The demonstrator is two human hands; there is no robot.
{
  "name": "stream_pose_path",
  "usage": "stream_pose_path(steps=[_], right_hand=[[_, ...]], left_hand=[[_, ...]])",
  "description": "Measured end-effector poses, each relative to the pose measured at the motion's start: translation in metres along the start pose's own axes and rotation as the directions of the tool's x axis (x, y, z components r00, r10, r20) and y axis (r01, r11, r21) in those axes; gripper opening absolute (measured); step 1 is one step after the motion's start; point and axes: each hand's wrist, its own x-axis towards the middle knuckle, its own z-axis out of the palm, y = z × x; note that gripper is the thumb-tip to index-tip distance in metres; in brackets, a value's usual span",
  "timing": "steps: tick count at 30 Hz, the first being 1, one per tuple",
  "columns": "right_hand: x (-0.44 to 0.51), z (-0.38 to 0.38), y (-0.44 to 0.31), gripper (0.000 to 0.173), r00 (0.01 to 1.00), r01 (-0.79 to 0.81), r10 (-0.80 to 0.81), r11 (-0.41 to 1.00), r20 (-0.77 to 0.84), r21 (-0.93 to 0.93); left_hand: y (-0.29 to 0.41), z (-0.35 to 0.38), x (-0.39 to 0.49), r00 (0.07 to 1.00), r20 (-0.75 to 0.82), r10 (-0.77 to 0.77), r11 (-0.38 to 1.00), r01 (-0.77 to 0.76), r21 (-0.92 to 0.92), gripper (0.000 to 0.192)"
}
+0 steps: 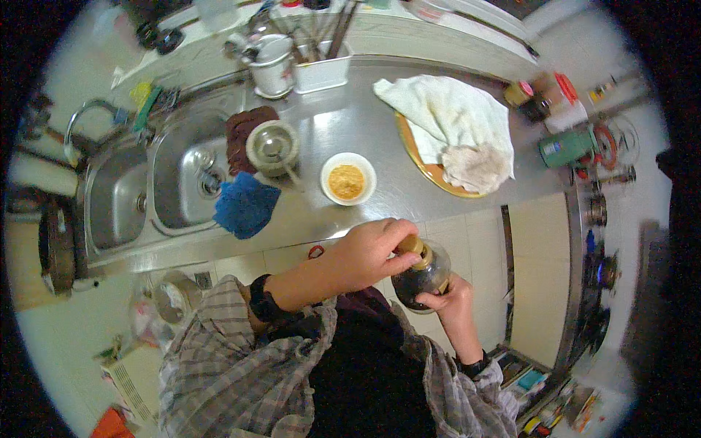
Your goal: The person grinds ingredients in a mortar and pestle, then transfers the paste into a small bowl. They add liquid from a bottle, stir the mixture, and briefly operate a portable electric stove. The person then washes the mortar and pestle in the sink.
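Observation:
In front of my body I hold a dark, round-bodied glass bottle (408, 287) off the counter's front edge. My right hand (453, 302) grips its body from the right. The fingers of my left hand (386, 249) are on a gold cap (409, 245) at the bottle's mouth. A gold ring shows round the neck, with a dark gap beside the cap; whether the cap is fully off, I cannot tell. Beyond my left hand, a small white bowl (327, 189) stands on the steel counter (306, 219), holding a yellowish, beaten-egg-like mixture (346, 182).
Left of the bowl are a strainer-like pot (251, 143), a brown cloth (236, 131), a blue cloth (247, 205) and a double sink (183, 126). At right, white cloths (449, 112) cover an orange-rimmed tray (408, 137). An open drawer (520, 372) sits low right, near my right forearm.

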Motion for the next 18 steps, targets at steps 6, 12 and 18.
stream_pose_path(steps=[6, 12, 18], right_hand=[[-0.081, -0.022, 0.06, 0.043, 0.981, -0.026, 0.055, 0.987, -0.185, 0.155], [-0.195, -0.054, 0.154, 0.048, 0.899, -0.06, 0.041, 0.998, -0.436, -0.029], [-0.326, -0.096, 0.221, 0.049, 0.716, -0.261, 0.216, 0.965, -0.664, 0.033]], left_hand=[[0.023, 0.088, 0.012, 0.928, 0.362, 0.087, 0.993, -0.109, 0.042, 0.029], [0.073, 0.219, 0.011, 0.776, 0.619, 0.125, 0.97, -0.228, 0.089, 0.032], [0.158, 0.377, -0.001, 0.632, 0.77, -0.085, 0.891, -0.298, 0.343, 0.031]])
